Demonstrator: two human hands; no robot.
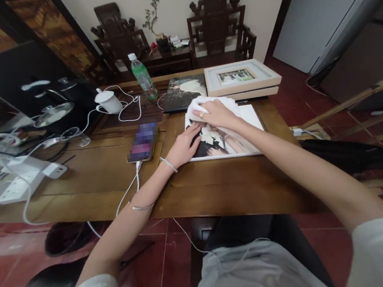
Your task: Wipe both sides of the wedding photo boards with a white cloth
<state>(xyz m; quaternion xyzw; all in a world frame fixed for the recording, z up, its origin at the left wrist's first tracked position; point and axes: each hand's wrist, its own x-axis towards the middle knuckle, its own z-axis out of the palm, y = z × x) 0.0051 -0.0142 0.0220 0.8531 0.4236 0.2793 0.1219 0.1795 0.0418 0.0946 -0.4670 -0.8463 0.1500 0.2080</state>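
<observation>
Two hands on the photo print [244, 138] near the table's [111, 178] right edge: right hand [217, 113] presses a white cloth [195, 105], left hand [186, 146] lies flat, gripping nothing; a hard rub could crease it.

I can read no writing anywhere from where I sit. The green bottle [144, 81] far across the table carries a label, but its print is too small to make out, and the screen of the phone [143, 142] to the left of my hands is blurred. The large photo print [228, 140] near me and the framed picture [241, 78] beyond it show only images, no lettering.
</observation>
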